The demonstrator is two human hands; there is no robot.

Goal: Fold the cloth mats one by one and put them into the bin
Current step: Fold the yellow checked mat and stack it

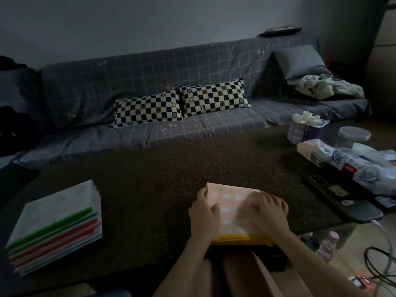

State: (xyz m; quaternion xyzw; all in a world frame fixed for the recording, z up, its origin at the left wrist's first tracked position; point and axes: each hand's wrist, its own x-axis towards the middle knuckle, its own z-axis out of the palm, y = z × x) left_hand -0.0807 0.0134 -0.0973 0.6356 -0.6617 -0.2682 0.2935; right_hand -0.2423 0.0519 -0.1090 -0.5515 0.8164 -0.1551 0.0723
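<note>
A folded peach cloth mat with pale dots and a yellow near edge lies flat at the near edge of the dark speckled table, right of centre. The left hand rests palm down on its left side, fingers spread flat and curling over the far left corner. The right hand presses on its right side, fingers extended, gripping nothing. A stack of mats sits at the near left.
</note>
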